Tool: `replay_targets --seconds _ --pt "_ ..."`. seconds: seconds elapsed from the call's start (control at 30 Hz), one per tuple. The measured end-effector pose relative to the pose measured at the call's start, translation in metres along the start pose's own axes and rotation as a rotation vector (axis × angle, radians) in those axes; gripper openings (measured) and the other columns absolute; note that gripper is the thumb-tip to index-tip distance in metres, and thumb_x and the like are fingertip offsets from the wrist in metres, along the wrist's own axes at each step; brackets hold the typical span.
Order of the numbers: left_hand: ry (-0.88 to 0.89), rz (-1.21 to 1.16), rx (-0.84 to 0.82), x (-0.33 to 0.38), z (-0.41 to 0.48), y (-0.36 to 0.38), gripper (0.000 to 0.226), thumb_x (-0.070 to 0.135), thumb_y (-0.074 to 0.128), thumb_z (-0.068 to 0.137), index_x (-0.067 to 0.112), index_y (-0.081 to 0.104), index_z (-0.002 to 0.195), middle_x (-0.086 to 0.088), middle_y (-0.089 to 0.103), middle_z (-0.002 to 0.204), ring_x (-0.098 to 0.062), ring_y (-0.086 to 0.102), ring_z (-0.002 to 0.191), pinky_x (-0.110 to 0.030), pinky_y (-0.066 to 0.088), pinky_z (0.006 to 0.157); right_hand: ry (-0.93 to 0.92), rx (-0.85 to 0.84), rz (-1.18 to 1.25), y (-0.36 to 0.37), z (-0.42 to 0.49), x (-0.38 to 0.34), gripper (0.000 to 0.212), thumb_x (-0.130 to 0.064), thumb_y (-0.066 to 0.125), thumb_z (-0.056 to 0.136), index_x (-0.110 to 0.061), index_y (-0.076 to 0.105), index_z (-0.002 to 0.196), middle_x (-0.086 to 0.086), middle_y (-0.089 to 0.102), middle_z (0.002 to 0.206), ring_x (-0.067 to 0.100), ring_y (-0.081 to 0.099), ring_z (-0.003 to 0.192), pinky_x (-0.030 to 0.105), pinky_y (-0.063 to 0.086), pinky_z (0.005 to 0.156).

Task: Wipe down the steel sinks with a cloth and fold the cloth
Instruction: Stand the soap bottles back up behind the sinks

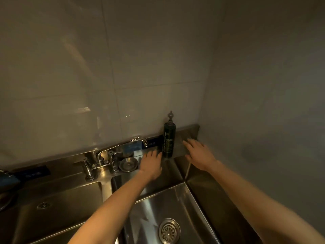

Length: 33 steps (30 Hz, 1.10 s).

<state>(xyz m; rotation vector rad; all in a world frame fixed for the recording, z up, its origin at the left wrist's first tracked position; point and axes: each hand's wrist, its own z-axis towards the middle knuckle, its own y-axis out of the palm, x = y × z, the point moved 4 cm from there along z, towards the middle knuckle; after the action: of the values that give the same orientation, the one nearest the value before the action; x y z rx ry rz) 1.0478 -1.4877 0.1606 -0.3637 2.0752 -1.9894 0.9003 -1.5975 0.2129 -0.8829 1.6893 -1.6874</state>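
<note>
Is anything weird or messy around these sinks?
Nothing looks spilled or broken. One oddity: no cloth shows, and both the left hand and right hand look flat and empty beside the upright pump bottle on the sink ledge.

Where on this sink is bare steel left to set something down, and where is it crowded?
Bare: the back ledge between the pump bottle and the corner, though the right hand reaches over it; the right basin floor around its drain. Crowded: faucet to bottle, where the round dish and the left hand sit.
</note>
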Motion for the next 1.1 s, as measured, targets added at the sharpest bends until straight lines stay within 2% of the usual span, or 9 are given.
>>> replay_targets --seconds 0.2,0.4,0.53,0.67,0.77,0.97,1.1 --pt "-0.045 -0.042 0.011 -0.002 0.043 0.03 0.064 0.035 0.051 0.092 0.015 0.024 0.146 -0.011 0.026 0.151 -0.027 0.027 0.137 -0.038 0.022 0.112 -0.029 0.039 0.107 0.0 0.081 0.014 0.063 -0.036 0.046 0.096 -0.013 0.019 0.149 0.009 0.024 0.154 0.025 0.026 0.14 0.045 0.026 0.113" --pt "-0.062 -0.011 -0.038 -0.002 0.058 0.063 0.062 0.033 0.049 0.094 0.014 0.022 0.147 -0.012 0.022 0.153 -0.028 0.025 0.138 -0.038 0.024 0.11 -0.078 0.053 0.267 0.004 0.134 0.011 0.069 -0.04 0.057 0.09 -0.014 0.026 0.145 0.01 0.041 0.143 0.027 0.044 0.127 0.044 0.039 0.103" --pt "-0.088 0.008 -0.078 -0.004 0.057 0.077 0.062 0.029 0.049 0.093 0.013 0.023 0.146 -0.012 0.023 0.152 -0.028 0.026 0.136 -0.038 0.025 0.109 -0.065 0.04 0.377 0.01 0.151 0.007 0.062 -0.034 0.061 0.089 -0.011 0.032 0.139 0.013 0.046 0.135 0.03 0.051 0.118 0.046 0.047 0.095" --pt "-0.109 -0.016 -0.076 -0.004 0.051 0.08 0.062 0.026 0.049 0.092 0.012 0.023 0.147 -0.012 0.025 0.151 -0.028 0.027 0.136 -0.037 0.026 0.108 -0.078 0.076 0.49 0.01 0.149 0.009 0.057 -0.029 0.066 0.086 -0.009 0.04 0.132 0.012 0.049 0.131 0.029 0.054 0.115 0.044 0.048 0.093" --pt "-0.143 -0.083 -0.068 0.001 0.046 0.076 0.063 0.027 0.05 0.092 0.011 0.022 0.147 -0.011 0.03 0.149 -0.028 0.031 0.133 -0.037 0.029 0.106 -0.134 0.062 0.439 0.005 0.138 0.009 0.059 -0.032 0.069 0.083 -0.008 0.041 0.129 0.012 0.049 0.131 0.03 0.054 0.114 0.044 0.048 0.091" --pt "-0.224 -0.287 -0.026 0.014 0.031 0.063 0.083 0.04 0.063 0.086 0.012 0.017 0.148 -0.01 0.041 0.143 -0.026 0.04 0.129 -0.038 0.036 0.104 -0.206 0.046 0.499 -0.015 0.099 0.006 0.057 -0.034 0.068 0.084 -0.009 0.043 0.129 0.01 0.053 0.129 0.024 0.054 0.114 0.039 0.048 0.092" --pt "-0.258 -0.4 0.014 0.02 0.005 0.055 0.079 0.045 0.07 0.079 0.015 0.032 0.14 -0.007 0.048 0.136 -0.023 0.046 0.124 -0.037 0.041 0.101 -0.262 0.01 0.499 -0.029 0.063 -0.006 0.057 -0.036 0.069 0.083 -0.01 0.044 0.127 0.009 0.055 0.127 0.023 0.055 0.113 0.043 0.047 0.094"
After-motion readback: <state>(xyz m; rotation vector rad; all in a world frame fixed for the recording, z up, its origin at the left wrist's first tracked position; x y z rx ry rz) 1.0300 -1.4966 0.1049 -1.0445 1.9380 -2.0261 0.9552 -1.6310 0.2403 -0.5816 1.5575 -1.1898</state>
